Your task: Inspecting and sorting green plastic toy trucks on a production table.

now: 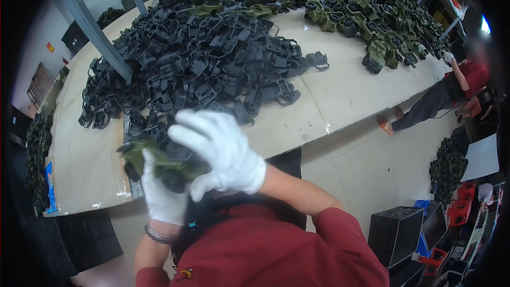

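We judge this fitting step goes best if our gloved left hand [159, 194] grips the hard olive-green toy truck [159, 162] from below while our right hand [220, 151] clamps over its top, knobbly black plastic frames [207, 58] heaped at twelve o'clock on the pale table [340, 90].

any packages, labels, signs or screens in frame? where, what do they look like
Wall sign: far left wall, small orange-yellow rectangle.
Blue packet: flat, at the table's left edge.
Black crates: floor, lower right, boxy, open-topped.
Red crates: floor, right edge, small.
No screens visible.
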